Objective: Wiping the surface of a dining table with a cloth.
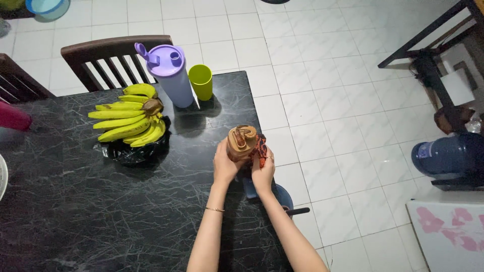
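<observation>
Both of my hands hold a small bundle of folded brown cloth (pixel 240 141) above the right edge of the black marble table (pixel 101 201). My left hand (pixel 225 162) grips its left side. My right hand (pixel 262 168) holds the right side, where an orange patterned cloth (pixel 260 146) shows. I wear a thin bracelet on the left wrist and a ring on the right hand. A blue object (pixel 282 196) lies partly hidden under my right forearm.
A bunch of yellow bananas (pixel 128 118) rests on a black plastic bag. A purple-lidded pitcher (pixel 171 75) and a green cup (pixel 201 81) stand at the far edge. Dark wooden chairs (pixel 108 58) are behind. A blue water jug (pixel 446 153) lies on the white tiled floor.
</observation>
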